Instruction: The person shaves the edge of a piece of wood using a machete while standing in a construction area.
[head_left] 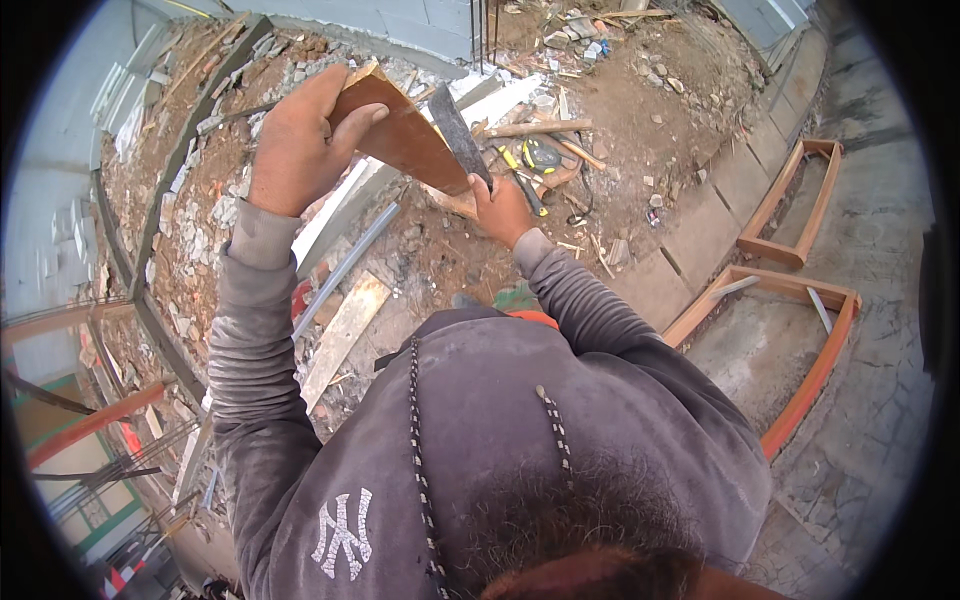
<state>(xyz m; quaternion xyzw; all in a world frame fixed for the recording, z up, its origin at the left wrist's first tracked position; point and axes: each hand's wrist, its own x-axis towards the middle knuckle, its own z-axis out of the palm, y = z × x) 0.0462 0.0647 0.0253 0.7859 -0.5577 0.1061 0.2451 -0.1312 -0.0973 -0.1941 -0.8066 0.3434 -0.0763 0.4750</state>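
Observation:
My left hand (305,135) grips the upper end of a short brown board (405,140), with the thumb across its face. The board is held up at a slant, its lower end close to my right hand (503,210). My right hand is closed round the handle of a machete (458,135). Its broad dark blade points up and away beside the board's right edge; whether the two touch I cannot tell. Most of the machete's handle is hidden in my fist.
Beyond my right hand, a yellow-and-black tape measure (541,155) lies among tools and wood scraps. Pale planks (345,335) and a grey metal bar (345,270) lie at the left. Two wooden frames (770,250) rest on paving at the right. Upright rebar (482,35) stands by the far block wall.

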